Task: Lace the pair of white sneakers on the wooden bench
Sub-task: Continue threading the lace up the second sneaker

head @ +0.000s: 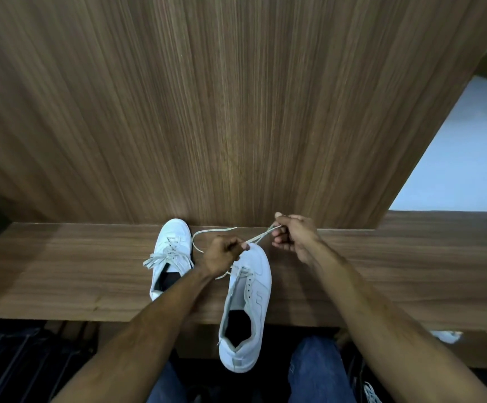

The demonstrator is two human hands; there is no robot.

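Observation:
Two white sneakers lie on the wooden bench (62, 271). The left sneaker (172, 251) is laced, its lace ends loose at its left side. The right sneaker (248, 303) points away from me, its heel hanging over the bench's front edge, and only its lower eyelets carry lace. My left hand (221, 254) pinches one strand of the white lace (261, 235) just above that shoe's toe. My right hand (293, 234) grips the other strand, pulled up and to the right. A loose loop of lace curves over the bench between the two shoes.
A tall wooden panel (236, 112) rises right behind the bench. My knees in blue jeans (314, 370) show below the bench edge. A dark rack (18, 365) sits at the lower left, and pale floor (463, 155) lies to the right.

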